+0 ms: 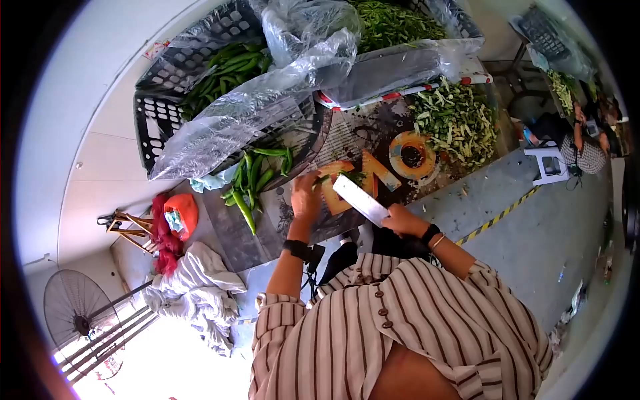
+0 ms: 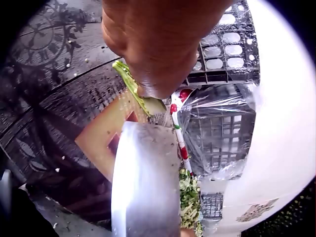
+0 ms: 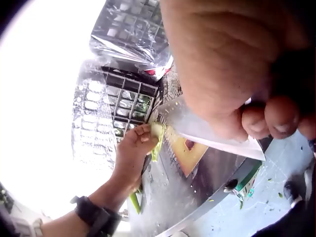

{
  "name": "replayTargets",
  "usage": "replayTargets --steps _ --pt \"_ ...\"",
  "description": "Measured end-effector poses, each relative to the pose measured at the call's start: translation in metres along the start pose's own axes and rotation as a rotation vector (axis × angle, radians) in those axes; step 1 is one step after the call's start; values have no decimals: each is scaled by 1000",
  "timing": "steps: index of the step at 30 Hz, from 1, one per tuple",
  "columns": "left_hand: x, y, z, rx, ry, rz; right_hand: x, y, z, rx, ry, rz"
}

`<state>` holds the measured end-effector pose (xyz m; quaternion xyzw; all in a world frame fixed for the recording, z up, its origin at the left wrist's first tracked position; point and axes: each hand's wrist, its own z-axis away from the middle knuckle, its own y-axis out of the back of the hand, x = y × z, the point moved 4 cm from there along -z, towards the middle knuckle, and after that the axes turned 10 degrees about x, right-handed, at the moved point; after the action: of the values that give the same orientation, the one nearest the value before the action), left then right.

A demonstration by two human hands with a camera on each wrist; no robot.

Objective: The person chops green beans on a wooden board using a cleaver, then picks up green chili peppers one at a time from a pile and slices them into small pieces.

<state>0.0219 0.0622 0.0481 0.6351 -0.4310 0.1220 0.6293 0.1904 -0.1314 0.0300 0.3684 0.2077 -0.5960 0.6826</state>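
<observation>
In the head view my left hand [image 1: 306,198] is low over the patterned tabletop [image 1: 287,213], near its front edge. Its fingers pinch a cut green pepper [image 3: 157,140], whose pale inner side shows in the right wrist view. My right hand [image 1: 403,221] grips a broad-bladed cleaver [image 1: 360,199] by its handle. The blade points toward the left hand, its far end close to the pepper. On the left side of the table, several whole green peppers [image 1: 250,177] lie in a loose heap. Chopped green pieces [image 1: 460,123] form a wide pile at the right.
Behind the table edge, a black crate [image 1: 152,130] lined with clear plastic [image 1: 220,130] holds more green peppers. Sliced greens [image 1: 393,27] fill another lined crate beside it. An orange-red bag [image 1: 181,217] sits at left. Another person works far right, near a white stool [image 1: 548,165].
</observation>
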Motion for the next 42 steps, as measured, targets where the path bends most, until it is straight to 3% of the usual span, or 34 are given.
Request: replayTargets --steps 2,8,16,19,21,27,42 --pt "0 -2 6 8 -82 2 -1 4 -8 122 -29 -70" --pt "1 -23 20 14 -298 38 -19 18 -12 192 -10 -78" --pt "4 -11 45 -34 -341 -4 -29 0 -11 182 29 75" --pt "0 -13 48 -32 -345 -18 -34 -6 -14 268 103 163" --pt "1 -15 49 -6 -362 -17 -41 -8 -17 390 290 372" --pt "8 -20 46 -19 -389 -62 -61 -20 -16 299 392 647" --pt "4 -21 48 -3 -345 -70 -83 -22 -23 197 338 769"
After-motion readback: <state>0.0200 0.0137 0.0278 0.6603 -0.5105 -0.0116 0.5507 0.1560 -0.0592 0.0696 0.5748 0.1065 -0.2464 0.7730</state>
